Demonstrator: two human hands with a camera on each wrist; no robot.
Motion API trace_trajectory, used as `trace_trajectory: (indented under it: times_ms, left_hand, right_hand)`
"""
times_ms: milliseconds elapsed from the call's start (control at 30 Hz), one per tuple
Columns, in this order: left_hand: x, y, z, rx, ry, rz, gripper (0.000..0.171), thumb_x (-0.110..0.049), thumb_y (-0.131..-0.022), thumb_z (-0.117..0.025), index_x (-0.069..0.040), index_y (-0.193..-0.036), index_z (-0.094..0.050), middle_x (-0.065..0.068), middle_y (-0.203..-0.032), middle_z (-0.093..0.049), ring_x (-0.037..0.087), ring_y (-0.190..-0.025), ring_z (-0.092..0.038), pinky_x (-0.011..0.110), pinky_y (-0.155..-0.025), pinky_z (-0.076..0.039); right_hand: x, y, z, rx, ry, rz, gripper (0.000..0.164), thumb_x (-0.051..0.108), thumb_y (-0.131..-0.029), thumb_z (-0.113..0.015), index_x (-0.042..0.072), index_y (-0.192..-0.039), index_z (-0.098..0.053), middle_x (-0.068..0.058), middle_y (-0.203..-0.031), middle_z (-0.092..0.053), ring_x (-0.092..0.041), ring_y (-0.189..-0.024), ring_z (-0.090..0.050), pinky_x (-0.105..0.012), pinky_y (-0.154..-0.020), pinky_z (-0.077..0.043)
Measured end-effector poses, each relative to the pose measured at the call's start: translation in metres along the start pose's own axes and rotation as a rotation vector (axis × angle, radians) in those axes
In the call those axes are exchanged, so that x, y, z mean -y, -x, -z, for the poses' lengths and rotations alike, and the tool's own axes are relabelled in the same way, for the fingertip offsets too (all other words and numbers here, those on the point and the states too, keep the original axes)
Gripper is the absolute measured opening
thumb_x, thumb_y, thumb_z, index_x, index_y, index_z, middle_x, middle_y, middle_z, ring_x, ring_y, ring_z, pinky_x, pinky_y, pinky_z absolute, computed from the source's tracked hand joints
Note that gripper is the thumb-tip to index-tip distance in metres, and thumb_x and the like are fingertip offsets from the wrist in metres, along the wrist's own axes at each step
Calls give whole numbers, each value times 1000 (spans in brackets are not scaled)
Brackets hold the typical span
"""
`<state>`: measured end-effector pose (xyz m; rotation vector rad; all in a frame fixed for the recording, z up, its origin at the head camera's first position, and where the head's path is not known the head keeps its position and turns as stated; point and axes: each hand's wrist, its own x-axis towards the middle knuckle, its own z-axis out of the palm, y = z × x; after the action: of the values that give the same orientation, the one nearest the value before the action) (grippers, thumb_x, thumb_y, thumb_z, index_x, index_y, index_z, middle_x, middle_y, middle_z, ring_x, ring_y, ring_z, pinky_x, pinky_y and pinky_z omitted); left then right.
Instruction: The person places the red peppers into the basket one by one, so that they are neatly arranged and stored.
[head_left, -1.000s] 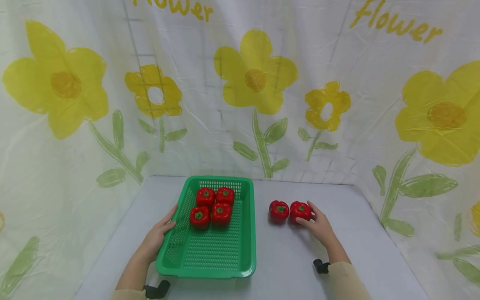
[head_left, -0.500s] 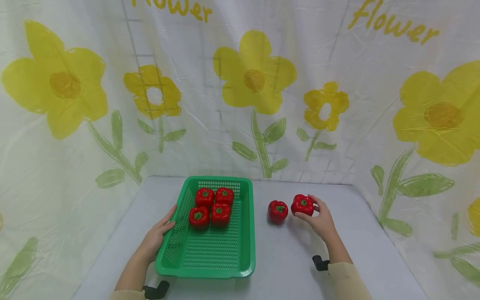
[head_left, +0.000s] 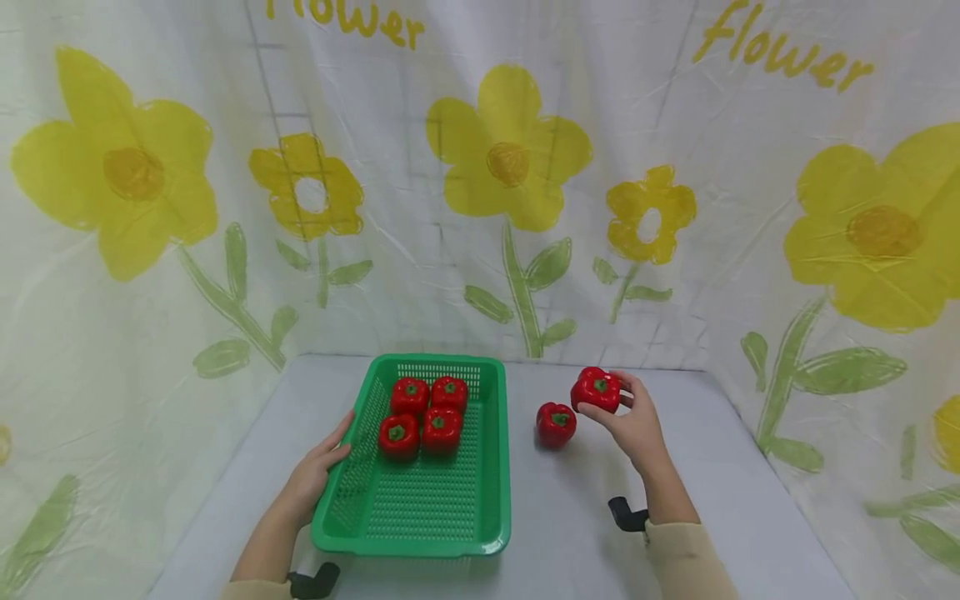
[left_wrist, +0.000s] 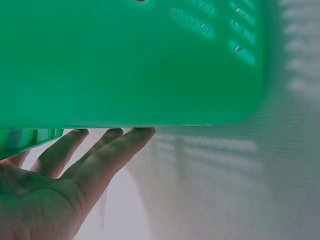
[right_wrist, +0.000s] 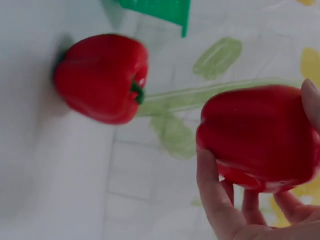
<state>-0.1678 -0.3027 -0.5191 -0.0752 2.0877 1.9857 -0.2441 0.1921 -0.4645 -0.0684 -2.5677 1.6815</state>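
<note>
My right hand [head_left: 636,425] holds a red bell pepper [head_left: 597,390] above the table, thumb on one side and fingers on the other. In the right wrist view, the held pepper [right_wrist: 260,135] is lifted, with fingers curled round it. Another red bell pepper [head_left: 556,425] stands on the table just left of that hand. My left hand [head_left: 309,479] rests against the left side of a green plastic basket [head_left: 420,500]. Its fingers [left_wrist: 112,155] look mostly straight where they touch the basket wall [left_wrist: 150,90]. Inside the basket, several red bell peppers [head_left: 442,429] sit together toward the back.
The table [head_left: 555,517] is pale and smooth. A white curtain [head_left: 420,283] with yellow flowers hangs behind it and along both sides. The basket takes up the left-middle of the table.
My right hand has gripped the right-hand bell pepper, lifted it off the table, and now brings it slightly left and farther back. The left hand and basket have stayed put.
</note>
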Motion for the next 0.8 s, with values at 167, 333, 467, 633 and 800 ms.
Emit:
trace_trajectory:
  times_ms: [167,333,467,633,800]
  left_hand:
    - [1,0,0,4,6,-5,54,-32,-111,-31,-38,-162,-12,0,-171,4,36,-156,-6,47,-114,-41]
    - [1,0,0,9,9,-7,54,-33,-112,-31,-39,-162,-12,0,-171,4,35,-155,-8,44,-112,-43]
    - [1,0,0,10,10,-11,55,-33,-112,-32,-38,-162,-12,0,-171,3,35,-155,-8,42,-111,-43]
    - [1,-1,-1,6,4,-12,55,-32,-111,-32,-37,-163,-12,0,-171,3,35,-156,-5,43,-113,-40]
    - [1,0,-1,2,-2,-9,55,-32,-111,-31,-37,-163,-12,0,-171,3,35,-156,-2,45,-115,-36]
  right_hand:
    - [17,5,-5,21,-28,-1,99,46,-76,-88,18,-154,-34,-12,-154,-38,-36,-138,-38,-51,-95,-57]
    - [35,11,-15,33,-41,-8,100,45,-75,-89,18,-154,-34,-11,-153,-39,-36,-138,-39,-50,-93,-57]
    - [50,16,-26,29,-43,-1,98,45,-74,-89,18,-152,-35,-10,-152,-40,-35,-137,-40,-51,-93,-58]
    - [61,22,-41,20,-37,16,94,44,-75,-89,19,-149,-38,-9,-148,-43,-33,-135,-41,-50,-90,-59]
    - [70,26,-56,38,-71,23,92,39,-72,-91,19,-147,-40,-8,-146,-45,-33,-132,-44,-49,-89,-59]
